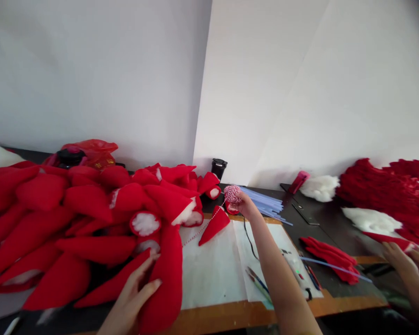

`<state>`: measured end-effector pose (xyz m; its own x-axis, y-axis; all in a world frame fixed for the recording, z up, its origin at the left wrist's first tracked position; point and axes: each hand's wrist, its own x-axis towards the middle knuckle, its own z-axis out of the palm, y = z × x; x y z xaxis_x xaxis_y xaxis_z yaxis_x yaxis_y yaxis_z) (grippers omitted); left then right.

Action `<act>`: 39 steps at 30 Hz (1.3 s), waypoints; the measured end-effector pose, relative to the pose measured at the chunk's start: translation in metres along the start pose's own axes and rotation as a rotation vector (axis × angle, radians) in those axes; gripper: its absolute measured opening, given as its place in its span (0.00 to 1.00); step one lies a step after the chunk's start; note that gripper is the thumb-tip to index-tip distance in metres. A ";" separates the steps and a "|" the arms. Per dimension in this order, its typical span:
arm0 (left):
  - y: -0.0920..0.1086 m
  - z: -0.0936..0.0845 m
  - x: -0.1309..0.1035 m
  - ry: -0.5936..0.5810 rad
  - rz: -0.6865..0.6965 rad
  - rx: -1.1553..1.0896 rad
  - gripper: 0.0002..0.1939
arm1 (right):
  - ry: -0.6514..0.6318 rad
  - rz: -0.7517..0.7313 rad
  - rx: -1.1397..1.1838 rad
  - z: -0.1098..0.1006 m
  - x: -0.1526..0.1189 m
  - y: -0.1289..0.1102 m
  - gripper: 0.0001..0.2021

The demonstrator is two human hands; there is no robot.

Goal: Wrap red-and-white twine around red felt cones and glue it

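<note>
My right hand (243, 204) is closed around a ball of red-and-white twine (232, 193), held above the far edge of the white work sheet. A strand of the twine (204, 229) runs down to the left, past a small red felt cone (214, 225). At the front, my left hand (136, 288) grips the side of a long red stuffed felt piece (165, 279), thumb and fingers pressed on it. Close by lies an open-ended red felt piece (145, 224) with white stuffing showing.
A heap of red stuffed felt cones (31, 223) covers the left side. Pale blue sticks (263, 202), a glue gun (296, 270), pens (258, 284) and red gloves (331, 258) lie rightward. Another person's hands (400, 260) hold red felt near white stuffing (373, 221).
</note>
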<state>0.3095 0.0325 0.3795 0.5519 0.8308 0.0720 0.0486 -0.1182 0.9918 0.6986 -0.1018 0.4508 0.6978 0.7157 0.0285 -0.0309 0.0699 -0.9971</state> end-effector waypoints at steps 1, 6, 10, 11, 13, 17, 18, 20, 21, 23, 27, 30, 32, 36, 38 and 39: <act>-0.002 0.015 0.006 -0.021 -0.001 0.013 0.24 | -0.002 -0.028 0.053 -0.003 -0.012 -0.003 0.16; -0.006 0.061 0.027 -0.082 0.087 0.151 0.26 | 0.005 -0.152 0.203 -0.014 -0.075 -0.019 0.20; 0.032 0.088 0.012 0.188 0.538 0.446 0.27 | 0.031 -0.218 0.183 -0.016 -0.118 -0.030 0.20; 0.046 0.097 0.005 0.219 0.664 0.473 0.25 | 0.035 -0.237 0.159 -0.013 -0.127 -0.032 0.19; 0.076 0.116 -0.010 0.139 0.869 0.428 0.20 | 0.038 -0.271 0.111 -0.004 -0.144 -0.034 0.20; 0.118 0.148 -0.025 0.124 1.021 0.445 0.19 | 0.104 -0.357 -0.165 0.018 -0.173 -0.035 0.26; 0.123 0.153 -0.024 0.104 1.037 0.426 0.19 | 0.128 -0.382 -0.265 0.023 -0.179 -0.034 0.26; 0.126 0.158 -0.020 0.008 1.055 0.372 0.17 | 0.167 -0.424 -0.432 0.030 -0.190 -0.032 0.25; 0.126 0.159 -0.017 -0.046 1.063 0.356 0.16 | 0.183 -0.440 -0.479 0.032 -0.195 -0.031 0.25; 0.124 0.159 -0.014 -0.131 1.064 0.337 0.14 | 0.224 -0.485 -0.554 0.036 -0.202 -0.030 0.25; 0.118 0.157 -0.014 -0.144 1.025 0.325 0.11 | 0.257 -0.579 -0.617 0.043 -0.210 -0.028 0.25; 0.113 0.155 -0.010 -0.102 0.995 0.319 0.09 | 0.128 -0.523 -0.447 0.049 -0.213 -0.026 0.25; 0.110 0.153 -0.005 -0.096 0.988 0.303 0.09 | 0.035 -0.442 -0.251 0.052 -0.213 -0.022 0.23; 0.103 0.150 0.002 -0.107 0.975 0.259 0.09 | 0.086 -0.336 -0.061 0.056 -0.208 -0.012 0.27; 0.099 0.150 0.001 -0.090 0.959 0.246 0.08 | 0.179 -0.360 -0.154 0.059 -0.204 -0.009 0.31; 0.097 0.150 0.000 -0.079 0.952 0.243 0.08 | 0.222 -0.391 -0.220 0.061 -0.202 -0.009 0.30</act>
<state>0.4393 -0.0611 0.4596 0.5028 0.2935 0.8131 -0.2801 -0.8345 0.4745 0.5143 -0.2046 0.4580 0.7633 0.4982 0.4113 0.3984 0.1381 -0.9068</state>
